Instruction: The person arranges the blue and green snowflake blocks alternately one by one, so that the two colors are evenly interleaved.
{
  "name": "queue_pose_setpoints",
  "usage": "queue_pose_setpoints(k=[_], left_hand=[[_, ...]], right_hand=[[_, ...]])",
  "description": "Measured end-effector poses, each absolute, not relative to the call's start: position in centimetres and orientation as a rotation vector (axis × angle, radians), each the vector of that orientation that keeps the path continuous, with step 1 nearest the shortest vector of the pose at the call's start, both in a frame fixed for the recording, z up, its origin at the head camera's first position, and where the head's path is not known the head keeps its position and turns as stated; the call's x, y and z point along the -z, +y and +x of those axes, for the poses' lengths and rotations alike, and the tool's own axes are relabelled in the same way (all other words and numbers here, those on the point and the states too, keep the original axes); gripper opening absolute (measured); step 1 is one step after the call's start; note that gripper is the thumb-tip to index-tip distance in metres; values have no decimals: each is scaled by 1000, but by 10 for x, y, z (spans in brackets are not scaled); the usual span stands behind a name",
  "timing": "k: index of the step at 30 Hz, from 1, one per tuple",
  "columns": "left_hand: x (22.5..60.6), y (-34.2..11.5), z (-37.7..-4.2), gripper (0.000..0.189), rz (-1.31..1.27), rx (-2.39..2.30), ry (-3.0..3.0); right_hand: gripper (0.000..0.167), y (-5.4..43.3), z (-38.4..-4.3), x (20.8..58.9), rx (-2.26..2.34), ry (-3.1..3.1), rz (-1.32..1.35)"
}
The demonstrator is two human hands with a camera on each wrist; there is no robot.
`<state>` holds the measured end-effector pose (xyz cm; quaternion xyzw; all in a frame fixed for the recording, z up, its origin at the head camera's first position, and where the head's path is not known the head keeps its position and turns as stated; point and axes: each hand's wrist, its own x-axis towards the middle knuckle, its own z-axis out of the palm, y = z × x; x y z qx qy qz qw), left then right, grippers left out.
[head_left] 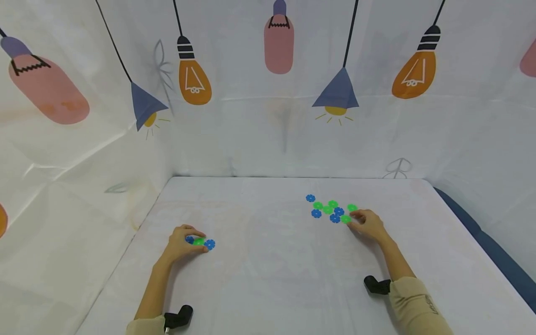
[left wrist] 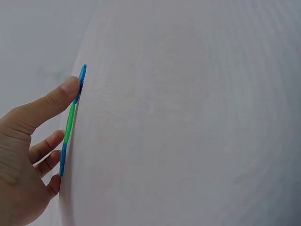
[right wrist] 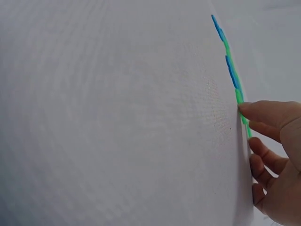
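Observation:
On the left of the white table, my left hand (head_left: 184, 244) curves round a short row of notched plastic snowflake discs: a blue disc (head_left: 190, 239), a green disc (head_left: 198, 241) and another blue disc (head_left: 210, 244). Its thumb (left wrist: 70, 86) lies against the blue disc at the right end. Farther back on the right, my right hand (head_left: 369, 224) has thumb and index finger at a green snowflake disc (head_left: 345, 219). A second green disc (head_left: 352, 207) sits just above those fingertips. Several blue and green discs (head_left: 328, 210) form an irregular cluster to their left.
The white table (head_left: 268, 279) ends at a back edge against a pale sheet (head_left: 251, 139) printed with lamps. Another sheet side rises at the left. Dark blue material (head_left: 481, 232) shows beyond the right edge. Black wrist-worn pieces (head_left: 179, 317) stick out by both sleeves.

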<state>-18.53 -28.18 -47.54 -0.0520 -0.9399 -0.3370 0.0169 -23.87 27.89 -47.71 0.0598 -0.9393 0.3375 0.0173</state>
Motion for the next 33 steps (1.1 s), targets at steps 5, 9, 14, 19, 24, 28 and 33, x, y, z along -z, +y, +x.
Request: queue_pose_setpoints(k=[5, 9, 14, 19, 24, 28, 33], left_hand=[[476, -281, -186, 38, -151, 1072, -2933], [475, -281, -185, 34, -158, 1096, -2929], [474, -280, -186, 35, -168, 1082, -2951], [474, -279, -187, 34, -190, 1081, -2950], [474, -277, -187, 32, -200, 1073, -2954], [473, -276, -186, 32, -207, 1074, -2957], [473, -275, -186, 31, -222, 1060, -2951]], right_hand=[[36, 277, -239, 477, -1034, -2929, 196], [34, 277, -238, 476, -1028, -2926, 202], [36, 276, -236, 474, -1035, -2938, 197], [34, 277, -238, 475, -1033, -2923, 224], [32, 279, -239, 478, -1022, -2893, 236], [30, 278, -239, 479, -1031, -2887, 220], [28, 278, -240, 479, -1020, -2895, 214]])
